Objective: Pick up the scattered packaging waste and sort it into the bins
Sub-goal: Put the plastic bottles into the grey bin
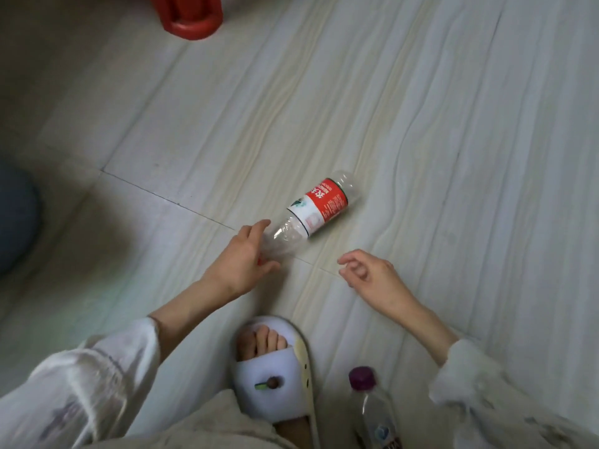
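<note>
Red tub (191, 17) far away cut off at the top, purple-cap bottle (372, 406) cut off near, left hand (243, 257) grip curled round red-label bottle (311, 209) neck, cap hidden, right hand (366, 273) loose, holding nothing

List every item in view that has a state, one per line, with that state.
Red-label bottle: lying on its side on the floor, clear, looks empty.
Left hand: fingers curled round the red-label bottle's neck end.
Right hand: loosely curled, holding nothing.
Purple-cap bottle: capped, beside the slipper.
Slipper: worn on a foot.
</note>
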Available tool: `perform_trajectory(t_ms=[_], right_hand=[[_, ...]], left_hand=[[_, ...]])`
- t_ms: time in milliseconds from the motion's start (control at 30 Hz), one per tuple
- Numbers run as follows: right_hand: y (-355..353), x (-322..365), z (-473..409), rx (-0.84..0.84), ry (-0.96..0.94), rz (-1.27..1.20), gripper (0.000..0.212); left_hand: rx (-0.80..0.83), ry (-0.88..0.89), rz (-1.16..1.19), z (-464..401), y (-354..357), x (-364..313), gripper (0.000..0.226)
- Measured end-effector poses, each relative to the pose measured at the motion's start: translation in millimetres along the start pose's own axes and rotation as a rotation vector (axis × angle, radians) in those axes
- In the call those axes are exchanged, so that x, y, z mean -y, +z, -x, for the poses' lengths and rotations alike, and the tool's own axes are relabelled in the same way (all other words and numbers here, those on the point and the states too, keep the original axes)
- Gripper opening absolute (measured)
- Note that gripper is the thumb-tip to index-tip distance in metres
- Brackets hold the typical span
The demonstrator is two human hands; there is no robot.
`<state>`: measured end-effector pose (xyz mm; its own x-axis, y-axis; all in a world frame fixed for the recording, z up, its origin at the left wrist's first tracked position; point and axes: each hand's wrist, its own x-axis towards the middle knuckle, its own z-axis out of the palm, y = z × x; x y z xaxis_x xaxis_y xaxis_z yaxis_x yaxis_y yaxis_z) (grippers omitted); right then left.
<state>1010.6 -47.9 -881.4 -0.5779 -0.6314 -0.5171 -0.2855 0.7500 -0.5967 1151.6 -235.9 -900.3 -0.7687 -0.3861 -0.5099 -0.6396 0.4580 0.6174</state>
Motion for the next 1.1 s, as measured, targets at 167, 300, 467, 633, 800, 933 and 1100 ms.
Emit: perform_trajectory(t_ms=[167,300,467,633,800,933,1100], right_hand=[[5.3,-36.6,33.6,0.498,0.245,0.318,0.044],[21.9,-40.4,49.9,0.747,0.309,0.510,0.062],[37.3,-41.5,58.2,0.873,0.276,0.665,0.051],[36.6,-42.6,57.3,0.832,0.256,0.676,0.041],[2.9,-21.9,35.7,0.520,0.220,0.499,0.023],[-36.8,24.6,17.9,0.195,0.171,0.278,0.014],[-79.3,106.7,-3.9,-0.129,-0.074,0.184,0.018]], left_hand=[[-0.066,-0.048,0.016,-2.0,20.0,10.0,0.057],[-0.100,-0.015,0.046,-3.1,20.1,12.5,0.048],[-0.092,0.028,0.056,2.8,20.0,17.5,0.045],[-0.071,0.027,0.054,8.3,17.4,18.3,0.045],[-0.066,0.055,0.119,4.1,-7.7,6.5,0.045],[-0.128,0.053,0.301,-4.4,-56.2,-21.1,0.033],[-0.333,0.150,0.295,1.8,-166.3,-54.1,0.026]])
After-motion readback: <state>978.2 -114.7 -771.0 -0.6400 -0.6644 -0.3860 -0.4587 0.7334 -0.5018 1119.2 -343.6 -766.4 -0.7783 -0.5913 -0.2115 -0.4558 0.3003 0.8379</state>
